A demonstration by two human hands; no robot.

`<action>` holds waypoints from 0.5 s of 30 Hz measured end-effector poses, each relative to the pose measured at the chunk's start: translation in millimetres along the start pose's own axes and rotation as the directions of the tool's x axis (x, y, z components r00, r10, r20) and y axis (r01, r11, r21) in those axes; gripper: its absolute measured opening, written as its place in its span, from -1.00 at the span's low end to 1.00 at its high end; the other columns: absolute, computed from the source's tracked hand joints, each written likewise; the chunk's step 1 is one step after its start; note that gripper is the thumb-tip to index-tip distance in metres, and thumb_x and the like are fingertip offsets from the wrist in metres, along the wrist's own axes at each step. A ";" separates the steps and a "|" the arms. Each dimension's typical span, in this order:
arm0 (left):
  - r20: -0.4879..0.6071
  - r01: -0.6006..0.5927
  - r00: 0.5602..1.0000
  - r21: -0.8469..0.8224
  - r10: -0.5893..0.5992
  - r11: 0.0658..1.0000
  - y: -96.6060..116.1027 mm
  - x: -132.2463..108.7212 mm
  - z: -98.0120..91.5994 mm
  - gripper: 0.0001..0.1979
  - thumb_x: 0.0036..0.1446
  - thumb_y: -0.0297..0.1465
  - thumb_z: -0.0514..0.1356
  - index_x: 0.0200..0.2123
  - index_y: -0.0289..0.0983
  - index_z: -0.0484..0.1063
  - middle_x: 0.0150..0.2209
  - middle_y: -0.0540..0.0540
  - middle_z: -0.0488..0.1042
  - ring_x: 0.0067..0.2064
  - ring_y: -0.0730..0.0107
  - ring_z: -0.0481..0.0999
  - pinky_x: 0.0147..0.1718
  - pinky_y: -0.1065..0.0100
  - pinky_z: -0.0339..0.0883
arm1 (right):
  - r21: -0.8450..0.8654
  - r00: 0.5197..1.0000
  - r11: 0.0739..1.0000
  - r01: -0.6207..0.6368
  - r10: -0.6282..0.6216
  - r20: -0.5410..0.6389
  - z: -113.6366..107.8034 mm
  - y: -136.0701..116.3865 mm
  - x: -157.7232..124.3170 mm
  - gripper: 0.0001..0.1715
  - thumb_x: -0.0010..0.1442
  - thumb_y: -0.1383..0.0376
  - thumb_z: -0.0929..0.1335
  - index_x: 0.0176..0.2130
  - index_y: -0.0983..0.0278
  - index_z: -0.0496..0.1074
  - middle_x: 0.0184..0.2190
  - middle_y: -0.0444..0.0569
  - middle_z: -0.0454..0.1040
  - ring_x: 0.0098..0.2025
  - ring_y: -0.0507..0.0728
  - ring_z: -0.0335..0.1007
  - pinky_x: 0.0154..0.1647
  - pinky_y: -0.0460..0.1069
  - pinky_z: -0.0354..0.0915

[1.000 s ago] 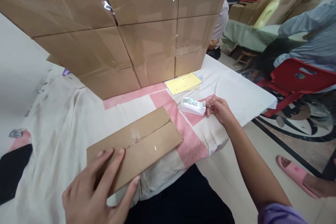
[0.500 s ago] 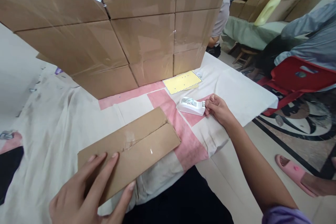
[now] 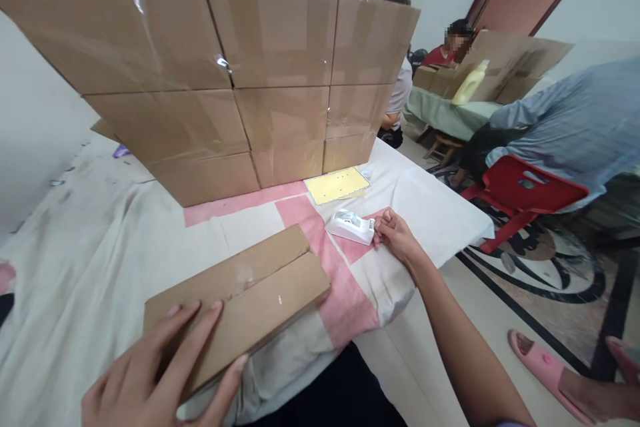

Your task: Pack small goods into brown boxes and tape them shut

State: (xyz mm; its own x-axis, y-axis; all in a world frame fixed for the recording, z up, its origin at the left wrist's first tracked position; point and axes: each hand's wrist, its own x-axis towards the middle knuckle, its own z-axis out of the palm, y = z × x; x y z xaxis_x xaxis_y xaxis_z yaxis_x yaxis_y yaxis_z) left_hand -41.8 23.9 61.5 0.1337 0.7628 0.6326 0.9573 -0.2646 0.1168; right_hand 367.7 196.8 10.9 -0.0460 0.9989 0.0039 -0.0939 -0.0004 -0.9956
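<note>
A flat, closed cardboard box (image 3: 273, 277) lies on the cloth-covered table in front of me. My left hand (image 3: 155, 363) holds its near left end, the fingers spread over the top and the thumb along the near side. To the right of the box stands a white tape dispenser (image 3: 349, 227) with a roll of clear tape in it. My right hand (image 3: 393, 235) is closed in a pinch at the dispenser's cutting end, on the tape's end. The tape between the fingertips is too small to see clearly.
Stacked, taped cardboard boxes (image 3: 285, 123) stand behind, with yellow paper sheets (image 3: 337, 185) at their foot. On the right, a person sits on a red chair (image 3: 535, 187); further people work beyond. A yellow bottle (image 3: 470, 83) stands on another table.
My view has tilted up, so the box stack and the room beyond show more. Both hands, the box and the dispenser keep about the same places relative to each other.
</note>
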 end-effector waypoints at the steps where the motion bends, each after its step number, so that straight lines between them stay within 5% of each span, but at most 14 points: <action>1: -0.004 0.000 1.000 0.023 0.001 1.000 3.3 2.5 -2.4 -0.44 0.22 -0.13 0.17 0.28 -0.04 0.31 0.14 -0.22 0.47 0.00 -0.11 0.52 -0.09 -0.02 0.30 | 0.004 1.000 1.000 0.000 0.000 -0.001 0.7 -0.3 -0.4 -0.28 -0.01 0.12 0.53 -0.33 0.12 -0.10 -0.59 -0.37 0.32 -0.65 0.01 0.33 -0.64 -0.09 0.27; 11: -0.078 -0.058 0.995 0.062 0.063 0.996 13.0 11.0 -8.7 -0.57 0.24 -0.18 0.21 0.14 -0.15 0.40 0.06 -0.20 0.50 -0.01 0.03 0.50 -0.11 0.11 0.21 | 0.063 0.993 0.998 0.030 -0.022 -0.117 10.8 -4.8 -6.2 -0.25 -0.08 0.08 0.58 -0.36 0.13 -0.04 -0.64 -0.35 0.32 -0.64 0.03 0.36 -0.63 -0.09 0.33; 15: -0.079 -0.055 0.995 0.063 0.060 0.997 11.7 11.0 -8.5 -0.57 0.21 -0.21 0.24 0.14 -0.15 0.42 0.05 -0.17 0.51 0.00 0.07 0.49 -0.09 0.12 0.20 | 0.119 0.980 0.986 0.120 -0.099 -0.171 29.0 -28.6 -22.5 -0.34 0.02 0.11 0.52 -0.38 0.15 -0.05 -0.61 -0.39 0.27 -0.75 -0.11 0.06 -0.74 -0.16 0.11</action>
State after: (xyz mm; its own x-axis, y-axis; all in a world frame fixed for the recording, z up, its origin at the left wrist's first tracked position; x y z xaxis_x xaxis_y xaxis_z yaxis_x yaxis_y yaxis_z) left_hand -31.2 24.2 76.3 0.1700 0.6964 0.6972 0.9627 -0.2685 0.0335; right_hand 342.5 173.0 42.0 0.1347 0.9871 0.0862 -0.2168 0.1142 -0.9695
